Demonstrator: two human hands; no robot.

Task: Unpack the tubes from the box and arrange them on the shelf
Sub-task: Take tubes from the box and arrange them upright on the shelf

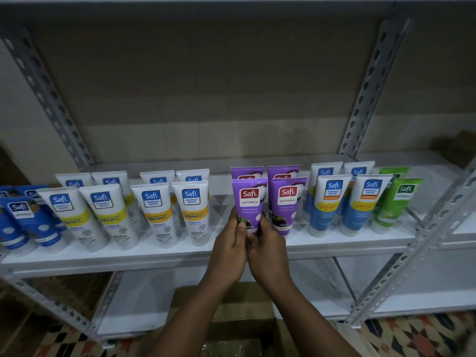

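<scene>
Both sides of purple tube (pixel 248 202) gripped low, we see: left hand (pixel 229 243) left, right hand (pixel 268 246) right; tube points straight up.

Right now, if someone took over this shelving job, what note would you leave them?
Hands: left hand and right hand both have a grip on the lower part of the front-left purple tube at the shelf.
Done: blue tubes, white-and-yellow tubes, more purple ones, white-and-blue tubes and green tubes stand in rows along it.
Left: let go of this tube, then check the box below; its contents barely show.
</scene>
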